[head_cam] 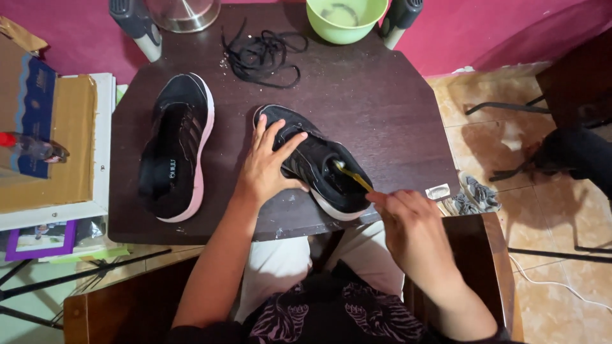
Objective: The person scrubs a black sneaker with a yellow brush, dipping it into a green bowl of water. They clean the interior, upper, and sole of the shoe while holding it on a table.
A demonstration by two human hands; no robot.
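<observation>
1. The black shoe [315, 165] lies near the front edge of the dark tabletop [376, 95]. The left hand [264, 167] rests on its toe, fingers spread and pressing down.
2. The right hand [408, 220] pinches a yellow toothbrush [352, 177] whose head is inside the shoe's opening.
3. Judgement: short strokes, with the toe kept pinned, should stop the shoe sliding.
4. Left of the shoe lies its mate [175, 150]; behind it, loose black laces [261, 54] and a green bowl [346, 19].
5. Far left of the shoe, a tan cardboard box [60, 150] with a blue panel; just right, a small silvery sachet [438, 191].
</observation>
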